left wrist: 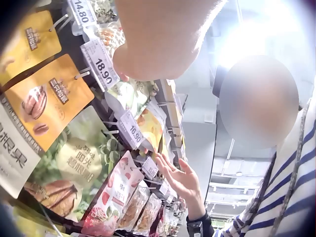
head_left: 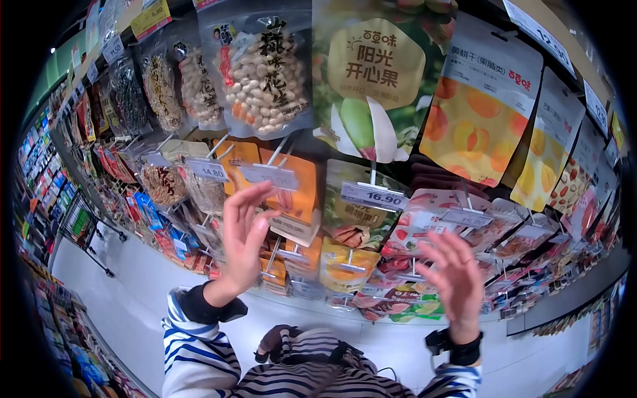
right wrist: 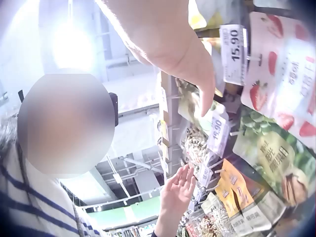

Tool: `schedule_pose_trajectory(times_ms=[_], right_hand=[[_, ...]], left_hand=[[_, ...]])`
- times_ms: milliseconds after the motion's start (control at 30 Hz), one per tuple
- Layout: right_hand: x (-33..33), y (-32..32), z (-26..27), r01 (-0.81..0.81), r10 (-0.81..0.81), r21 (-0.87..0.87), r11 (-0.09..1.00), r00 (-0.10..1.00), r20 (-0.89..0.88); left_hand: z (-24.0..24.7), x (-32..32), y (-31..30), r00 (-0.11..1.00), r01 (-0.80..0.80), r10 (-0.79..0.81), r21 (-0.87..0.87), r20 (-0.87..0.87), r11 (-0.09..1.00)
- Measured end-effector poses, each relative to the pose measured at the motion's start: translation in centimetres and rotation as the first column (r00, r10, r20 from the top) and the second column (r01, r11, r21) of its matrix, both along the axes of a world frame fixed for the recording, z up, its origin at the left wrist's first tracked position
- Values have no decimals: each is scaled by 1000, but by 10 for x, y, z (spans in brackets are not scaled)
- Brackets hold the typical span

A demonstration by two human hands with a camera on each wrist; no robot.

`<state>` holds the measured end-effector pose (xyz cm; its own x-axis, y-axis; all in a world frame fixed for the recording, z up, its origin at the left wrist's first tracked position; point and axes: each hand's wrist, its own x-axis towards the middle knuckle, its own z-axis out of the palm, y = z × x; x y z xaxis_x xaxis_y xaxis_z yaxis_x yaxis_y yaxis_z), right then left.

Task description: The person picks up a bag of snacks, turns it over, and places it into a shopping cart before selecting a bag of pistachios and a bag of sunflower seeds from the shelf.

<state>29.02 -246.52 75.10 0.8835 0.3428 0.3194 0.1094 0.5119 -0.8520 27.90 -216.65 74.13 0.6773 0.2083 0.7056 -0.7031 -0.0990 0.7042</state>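
Observation:
My left hand (head_left: 244, 242) is raised before the snack rack with nothing in it, fingers loosely bent. It is nearest to an orange pouch (head_left: 296, 189) and a price tag (left wrist: 102, 65) reading 18.90. My right hand (head_left: 454, 278), also holding nothing, hovers with relaxed, spread fingers in front of pink strawberry-printed pouches (head_left: 415, 215). Between the two hands hangs a green pouch (left wrist: 74, 163) behind a 16.90 tag (head_left: 373, 196). Above them are a large green pistachio pouch (head_left: 375, 73), a clear bag of peanuts (head_left: 265, 86) and a yellow peach pouch (head_left: 474, 113).
Metal hooks with price tags stick out from the rack toward the hands. More hanging bags (head_left: 129, 93) run off to the left. A shopping cart (head_left: 79, 222) stands on the pale floor (head_left: 149, 285) at left, with other stocked shelves (head_left: 40, 172) beyond it.

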Motion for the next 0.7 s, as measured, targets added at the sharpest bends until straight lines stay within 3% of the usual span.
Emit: schedule_pose_trajectory(times_ms=[167, 367, 700], right_hand=[[6, 10, -64, -154, 164, 92, 984, 979, -117], [12, 19, -97, -266, 305, 192, 945, 927, -218], [24, 45, -127, -321, 373, 194, 927, 842, -389]], left_hand=[[-32, -11, 4, 997, -26, 18, -93, -80, 995], [-64, -16, 5, 973, -23, -9, -135, -232, 991], [-85, -11, -3, 941, -46, -42, -251, -335, 967]])
